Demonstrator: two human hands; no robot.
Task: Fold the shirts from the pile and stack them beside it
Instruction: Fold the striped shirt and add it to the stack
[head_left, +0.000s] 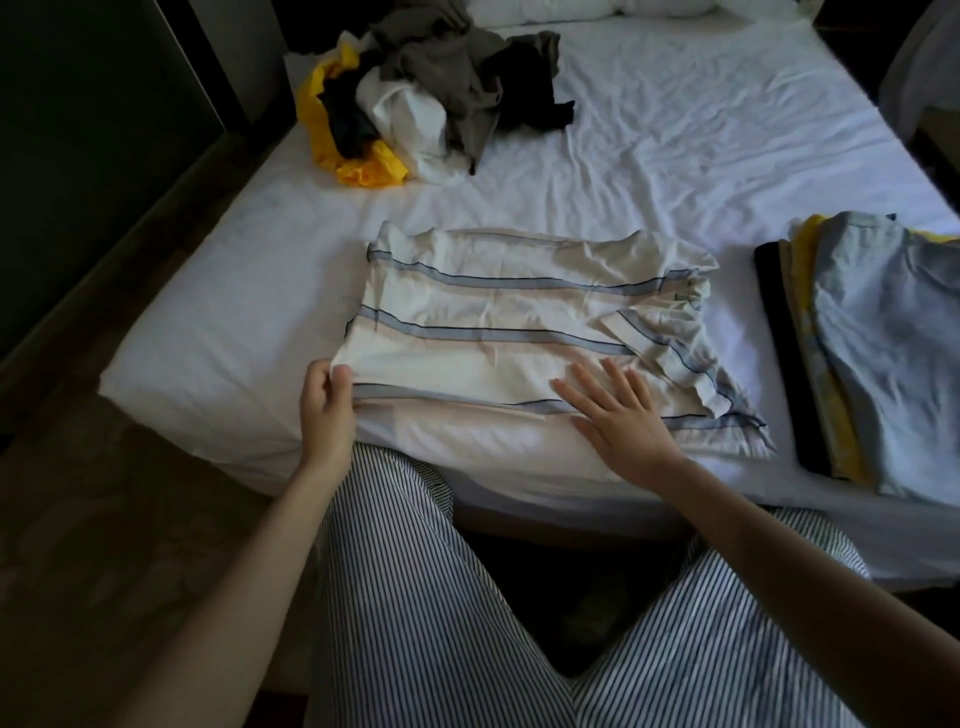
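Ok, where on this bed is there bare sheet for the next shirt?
Widest bare sheet: beyond the striped shirt, right of the unfolded pile. A narrower strip lies between the striped shirt and the sheet's left edge. Only a slim gap separates it from the folded stack. The near edge is crowded by the left hand and right hand.

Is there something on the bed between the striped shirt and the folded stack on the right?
Nothing visible. Only bare sheet lies between the striped shirt and the folded stack; the unfolded pile sits farther back, off that path.
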